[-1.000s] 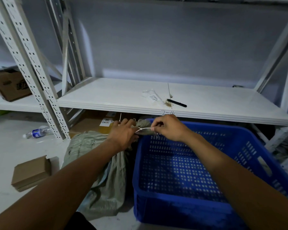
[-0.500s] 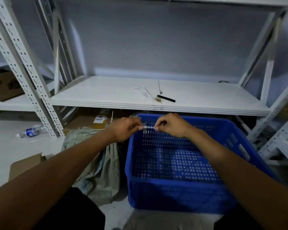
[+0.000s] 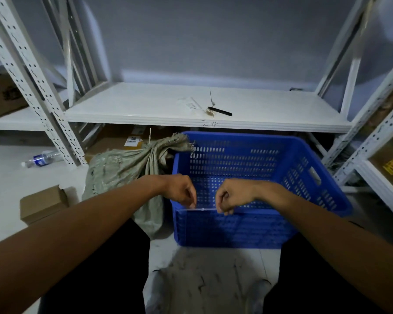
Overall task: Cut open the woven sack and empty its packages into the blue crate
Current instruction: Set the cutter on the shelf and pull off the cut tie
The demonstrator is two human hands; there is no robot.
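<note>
Hands, left (image 3: 182, 193) and right (image 3: 231, 195), each grip pinching a white tie (image 3: 203, 209) over the blue crate's (image 3: 247, 227) near rim.

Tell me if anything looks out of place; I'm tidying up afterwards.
A plastic water bottle lies on its side on the floor by the rack post. The woven sack slumps against the blue crate, its frayed mouth draped over the rim.
</note>
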